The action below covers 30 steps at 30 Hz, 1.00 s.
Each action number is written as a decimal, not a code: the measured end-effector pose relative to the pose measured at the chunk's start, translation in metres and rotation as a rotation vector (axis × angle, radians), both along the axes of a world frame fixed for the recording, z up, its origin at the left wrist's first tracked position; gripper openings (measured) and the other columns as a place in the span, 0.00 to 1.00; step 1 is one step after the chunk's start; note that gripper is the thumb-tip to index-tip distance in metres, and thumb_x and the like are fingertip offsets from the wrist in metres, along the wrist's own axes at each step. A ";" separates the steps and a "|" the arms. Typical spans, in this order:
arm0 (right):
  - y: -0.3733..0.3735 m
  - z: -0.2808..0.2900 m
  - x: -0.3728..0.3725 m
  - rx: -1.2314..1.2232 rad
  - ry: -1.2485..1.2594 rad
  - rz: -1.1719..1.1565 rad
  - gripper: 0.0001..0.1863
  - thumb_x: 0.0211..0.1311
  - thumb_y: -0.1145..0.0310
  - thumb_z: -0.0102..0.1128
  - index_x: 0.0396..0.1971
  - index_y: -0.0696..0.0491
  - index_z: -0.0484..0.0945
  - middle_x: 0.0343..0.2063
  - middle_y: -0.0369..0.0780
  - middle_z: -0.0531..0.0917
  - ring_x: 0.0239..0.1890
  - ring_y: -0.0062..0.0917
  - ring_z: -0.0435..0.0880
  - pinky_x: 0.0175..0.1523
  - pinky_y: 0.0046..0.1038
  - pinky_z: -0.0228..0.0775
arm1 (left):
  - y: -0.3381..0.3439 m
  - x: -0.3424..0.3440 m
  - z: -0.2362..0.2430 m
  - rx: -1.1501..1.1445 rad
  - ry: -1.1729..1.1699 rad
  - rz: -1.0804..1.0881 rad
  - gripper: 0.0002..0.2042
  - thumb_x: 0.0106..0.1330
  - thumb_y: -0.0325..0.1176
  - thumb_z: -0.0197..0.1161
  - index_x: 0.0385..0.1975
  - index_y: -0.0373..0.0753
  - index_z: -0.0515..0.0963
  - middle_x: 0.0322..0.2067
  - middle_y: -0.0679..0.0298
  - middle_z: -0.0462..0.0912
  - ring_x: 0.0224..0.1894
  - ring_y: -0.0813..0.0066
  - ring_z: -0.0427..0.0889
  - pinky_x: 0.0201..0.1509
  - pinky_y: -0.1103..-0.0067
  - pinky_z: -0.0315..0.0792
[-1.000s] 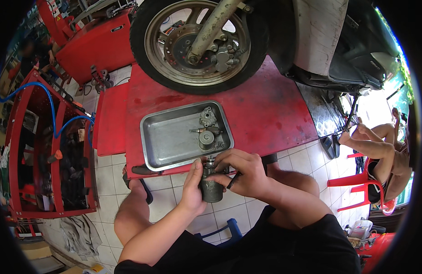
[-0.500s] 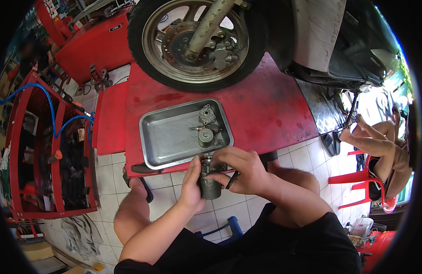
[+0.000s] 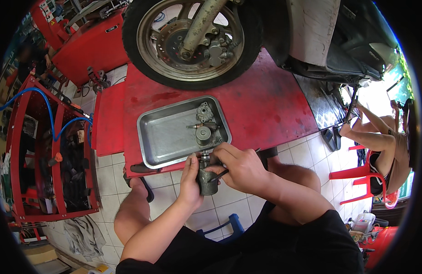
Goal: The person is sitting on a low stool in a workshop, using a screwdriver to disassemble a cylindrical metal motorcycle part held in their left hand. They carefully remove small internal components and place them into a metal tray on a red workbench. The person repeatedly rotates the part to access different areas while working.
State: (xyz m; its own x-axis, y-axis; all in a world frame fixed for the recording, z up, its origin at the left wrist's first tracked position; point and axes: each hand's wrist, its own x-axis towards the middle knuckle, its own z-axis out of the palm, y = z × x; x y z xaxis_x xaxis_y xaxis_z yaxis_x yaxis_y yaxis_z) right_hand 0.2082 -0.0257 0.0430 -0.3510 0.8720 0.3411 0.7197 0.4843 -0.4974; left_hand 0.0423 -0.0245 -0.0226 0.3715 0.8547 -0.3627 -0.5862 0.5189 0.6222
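Note:
My left hand [image 3: 190, 185] is wrapped around the side of a grey cylindrical starter motor [image 3: 208, 186], upright in front of the tray, its shiny shaft end pointing away from me. My right hand [image 3: 245, 169] is closed, thumb and fingers pinched at the motor's upper right side. A thin dark rod-like tool [image 3: 258, 150] runs through that hand; one end shows past the knuckles and a dark length crosses below the thumb. My fingers hide the contact point. Just beyond, a metal tray [image 3: 167, 137] holds a cast metal cover [image 3: 203, 112], a round metal part [image 3: 203, 134] and several small screws [image 3: 216, 140].
The tray rests on a red lift platform [image 3: 275, 109] under a motorcycle's front wheel [image 3: 147, 68]. A red tool cart [image 3: 58, 182] with a blue hose [image 3: 51, 105] stands left. A blue stool [image 3: 233, 223] is below my hands. At right, another person sits on a red chair [image 3: 364, 176].
My right hand has turned slightly, and the thin tool's far end now sticks out past the knuckles. The left hand keeps its hold on the motor. The whole view has shifted a little.

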 end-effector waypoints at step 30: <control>0.010 0.044 0.013 -0.093 0.304 -0.019 0.15 0.54 0.72 0.70 0.40 0.58 0.77 0.31 0.40 0.78 0.28 0.27 0.81 0.27 0.29 0.71 | 0.003 -0.010 -0.003 -0.099 -0.196 -0.066 0.24 0.77 0.56 0.43 0.53 0.41 0.68 0.41 0.57 0.81 0.36 0.64 0.83 0.40 0.68 0.79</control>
